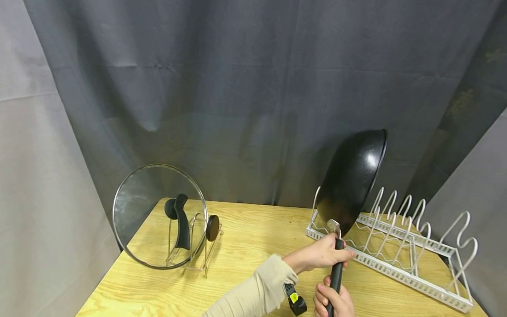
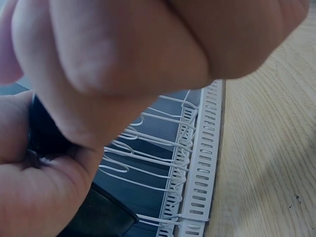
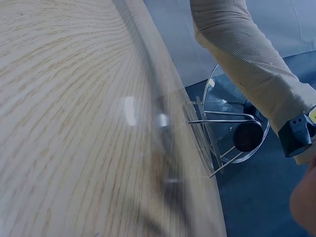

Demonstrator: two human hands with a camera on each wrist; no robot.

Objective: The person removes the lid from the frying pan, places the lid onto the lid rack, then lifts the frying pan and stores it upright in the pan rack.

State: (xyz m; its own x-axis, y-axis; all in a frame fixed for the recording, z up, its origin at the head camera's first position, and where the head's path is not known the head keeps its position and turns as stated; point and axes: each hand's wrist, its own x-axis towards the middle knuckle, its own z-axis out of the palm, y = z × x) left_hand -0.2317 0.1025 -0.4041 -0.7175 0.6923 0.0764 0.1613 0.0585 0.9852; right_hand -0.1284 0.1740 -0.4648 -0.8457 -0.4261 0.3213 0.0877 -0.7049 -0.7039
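Note:
In the head view a black wok [image 1: 352, 176] stands tilted on its edge at the left end of a white wire pan rack [image 1: 408, 275], its rounded outside toward me. Its black handle [image 1: 336, 276] points down toward the front of the table. My left hand [image 1: 322, 254] grips the handle close to the metal joint, while lower down my right hand [image 1: 334, 299] has its fingers curled round the handle's end. In the left wrist view, the left hand [image 2: 123, 54] fills the upper part and the wok's dark rim shows below it.
On the left of the wooden table [image 1: 253, 233], a glass lid [image 1: 138, 220] with a black handle stands upright in a small wire stand [image 1: 206, 259]. A dark round knob [image 1: 212, 228] shows beside it. Grey curtains [image 1: 237, 101] hang behind the table.

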